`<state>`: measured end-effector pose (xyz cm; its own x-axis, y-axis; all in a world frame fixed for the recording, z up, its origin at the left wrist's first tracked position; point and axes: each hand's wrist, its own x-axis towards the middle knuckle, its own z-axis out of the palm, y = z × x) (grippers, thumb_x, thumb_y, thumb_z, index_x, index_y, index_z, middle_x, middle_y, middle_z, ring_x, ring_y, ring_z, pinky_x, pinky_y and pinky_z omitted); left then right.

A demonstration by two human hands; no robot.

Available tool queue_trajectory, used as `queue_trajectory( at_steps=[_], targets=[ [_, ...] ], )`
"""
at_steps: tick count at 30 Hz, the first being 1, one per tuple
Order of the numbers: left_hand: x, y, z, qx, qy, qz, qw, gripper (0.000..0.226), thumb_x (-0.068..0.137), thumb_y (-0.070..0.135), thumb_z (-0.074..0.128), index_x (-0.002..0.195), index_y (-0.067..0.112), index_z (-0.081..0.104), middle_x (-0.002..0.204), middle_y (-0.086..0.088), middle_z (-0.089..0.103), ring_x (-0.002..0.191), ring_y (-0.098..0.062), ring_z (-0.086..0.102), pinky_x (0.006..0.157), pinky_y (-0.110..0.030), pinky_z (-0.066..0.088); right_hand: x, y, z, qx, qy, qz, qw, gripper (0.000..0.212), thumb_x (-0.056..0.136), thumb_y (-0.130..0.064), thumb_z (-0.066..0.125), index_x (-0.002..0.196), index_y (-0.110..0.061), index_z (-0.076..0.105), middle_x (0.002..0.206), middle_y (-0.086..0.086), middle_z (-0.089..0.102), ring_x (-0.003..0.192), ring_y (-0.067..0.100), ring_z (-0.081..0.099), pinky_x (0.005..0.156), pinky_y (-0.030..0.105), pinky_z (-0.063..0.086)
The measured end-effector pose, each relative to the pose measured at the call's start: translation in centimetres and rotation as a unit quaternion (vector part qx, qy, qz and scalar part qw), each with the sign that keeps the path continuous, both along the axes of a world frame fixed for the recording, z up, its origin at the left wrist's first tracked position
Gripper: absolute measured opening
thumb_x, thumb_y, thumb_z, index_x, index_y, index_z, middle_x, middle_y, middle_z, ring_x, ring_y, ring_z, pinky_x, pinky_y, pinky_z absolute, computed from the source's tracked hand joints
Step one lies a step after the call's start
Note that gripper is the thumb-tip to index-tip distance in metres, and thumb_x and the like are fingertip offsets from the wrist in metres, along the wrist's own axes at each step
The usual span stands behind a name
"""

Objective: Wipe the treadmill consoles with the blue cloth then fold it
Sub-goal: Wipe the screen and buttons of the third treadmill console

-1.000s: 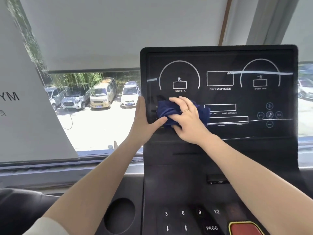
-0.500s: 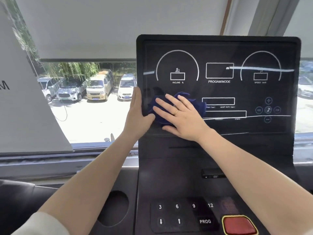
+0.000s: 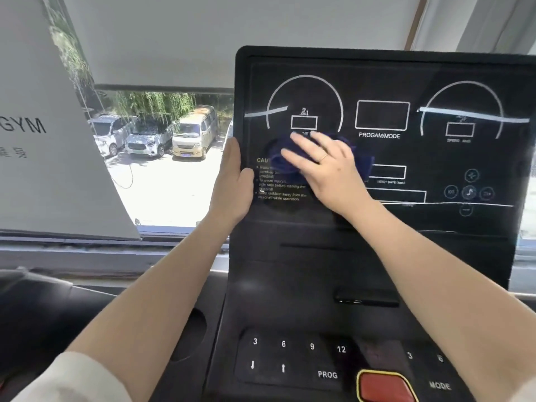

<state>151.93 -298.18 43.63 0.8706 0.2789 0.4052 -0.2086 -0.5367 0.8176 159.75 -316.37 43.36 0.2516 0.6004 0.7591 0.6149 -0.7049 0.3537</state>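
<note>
the black console (image 3: 385, 158) reads "progam/mode", a yellow "cau…" warning, and "prog", "mode", 3, 6, 9, 12 on the lower keys; "gym" shows at left of frame. the right hand (image 3: 327, 169), fingers spread flat, presses the bunched blue cloth (image 3: 282, 158) mid-screen. the left hand (image 3: 235, 181) clasps the console's left edge.

The black console screen (image 3: 385, 117) says "PROGAM/MODE" under a box, and yellow "CAU" starts a warning partly hidden. The button pad (image 3: 295, 358) shows 3, 6, 9, 12, "PROG" and "MODE". The white board (image 3: 43, 140) says "GYM".
</note>
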Motion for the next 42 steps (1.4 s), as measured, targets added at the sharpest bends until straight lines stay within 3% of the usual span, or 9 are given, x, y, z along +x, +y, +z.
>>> queue_trajectory(
  at_steps=[2, 4, 8, 12, 19, 24, 27, 35, 42],
  targets=[
    [0.0, -0.7, -0.1, 0.018, 0.007, 0.022, 1.000, 0.064, 0.093, 0.010, 0.030, 0.150, 0.017, 0.001, 0.158, 0.003, 0.001, 0.144, -0.009, 0.003, 0.112, -0.020, 0.003, 0.0, 0.6, -0.2, 0.103, -0.002, -0.050, 0.993, 0.046, 0.082, -0.009, 0.063, 0.125, -0.026, 0.060, 0.136, 0.001, 0.053, 0.116, 0.031, 0.051, 0.093, 0.040, 0.030],
    [0.1, -0.9, -0.1, 0.032, 0.008, 0.030, 0.999, 0.066, 0.092, 0.010, 0.031, 0.150, 0.015, 0.000, 0.158, 0.002, 0.001, 0.144, -0.010, 0.003, 0.111, -0.019, 0.002, -1.0, 1.1, -1.3, 0.097, -0.006, -0.043, 0.994, 0.047, 0.081, -0.010, 0.061, 0.125, -0.025, 0.059, 0.137, 0.001, 0.052, 0.118, 0.030, 0.044, 0.094, 0.041, 0.028],
    [-0.2, -0.6, -0.7, 0.042, 0.009, 0.040, 0.998, 0.069, 0.087, 0.017, 0.033, 0.150, 0.017, 0.006, 0.158, 0.000, 0.010, 0.144, -0.013, 0.011, 0.118, -0.033, 0.010, -3.5, -1.3, -5.4, -0.100, 0.005, 0.083, 0.992, 0.047, 0.084, -0.018, 0.051, 0.129, -0.029, 0.056, 0.141, 0.000, 0.048, 0.121, 0.030, 0.043, 0.097, 0.042, 0.031],
    [-1.4, -1.9, -2.3, 0.118, 0.033, 0.089, 0.989, 0.075, 0.090, 0.019, 0.045, 0.150, 0.013, 0.001, 0.158, -0.008, 0.000, 0.145, -0.019, 0.002, 0.111, -0.024, 0.005, -3.1, -3.5, -4.6, -0.193, 0.021, 0.108, 0.975, 0.048, 0.084, -0.021, 0.040, 0.129, -0.030, 0.055, 0.140, 0.000, 0.048, 0.119, 0.030, 0.048, 0.094, 0.041, 0.031],
    [-2.6, -4.7, -3.1, 0.128, 0.022, 0.127, 0.983, 0.085, 0.084, 0.018, 0.056, 0.149, 0.013, 0.001, 0.157, -0.012, 0.001, 0.144, -0.023, 0.002, 0.114, -0.031, 0.004, -0.5, -3.5, -1.1, 0.037, 0.005, -0.049, 0.998, 0.059, 0.076, -0.011, 0.052, 0.132, -0.028, 0.052, 0.144, 0.005, 0.044, 0.118, 0.034, 0.039, 0.093, 0.045, 0.029],
    [-2.2, -5.6, -3.4, 0.123, 0.032, 0.144, 0.981, 0.086, 0.082, 0.013, 0.056, 0.149, 0.012, 0.002, 0.156, -0.015, -0.001, 0.144, -0.024, 0.000, 0.113, -0.029, 0.003, -3.3, -4.9, -6.6, -0.165, -0.019, 0.092, 0.982, 0.055, 0.080, -0.014, 0.041, 0.131, -0.030, 0.054, 0.142, 0.003, 0.046, 0.122, 0.033, 0.039, 0.099, 0.043, 0.027],
    [-1.9, -6.0, -3.2, 0.138, 0.046, 0.161, 0.976, 0.087, 0.081, 0.013, 0.056, 0.149, 0.011, 0.001, 0.156, -0.016, -0.003, 0.144, -0.025, -0.001, 0.114, -0.030, 0.002, -1.3, -6.5, -4.2, -0.220, -0.049, 0.097, 0.970, 0.057, 0.080, -0.012, 0.035, 0.131, -0.031, 0.053, 0.142, 0.002, 0.046, 0.121, 0.033, 0.049, 0.098, 0.041, 0.029],
    [-0.2, -8.7, -0.7, 0.104, 0.129, 0.220, 0.961, 0.095, 0.084, 0.040, 0.059, 0.149, 0.016, -0.007, 0.154, -0.023, -0.011, 0.143, -0.033, -0.007, 0.115, -0.038, 0.001, 3.6, -6.4, 4.6, 0.128, -0.007, -0.065, 0.990, 0.053, 0.081, -0.007, 0.056, 0.131, -0.026, 0.054, 0.141, 0.007, 0.047, 0.115, 0.042, 0.049, 0.091, 0.046, 0.039],
    [0.1, -9.5, -0.9, 0.131, 0.148, 0.254, 0.947, 0.121, 0.066, 0.070, 0.064, 0.148, 0.019, -0.009, 0.153, -0.023, -0.013, 0.143, -0.034, -0.009, 0.115, -0.045, 0.000, 1.4, -7.7, 0.1, 0.007, -0.006, 0.029, 1.000, 0.053, 0.077, -0.015, 0.043, 0.126, -0.030, 0.058, 0.139, 0.003, 0.049, 0.116, 0.037, 0.051, 0.097, 0.041, 0.025]
  ],
)
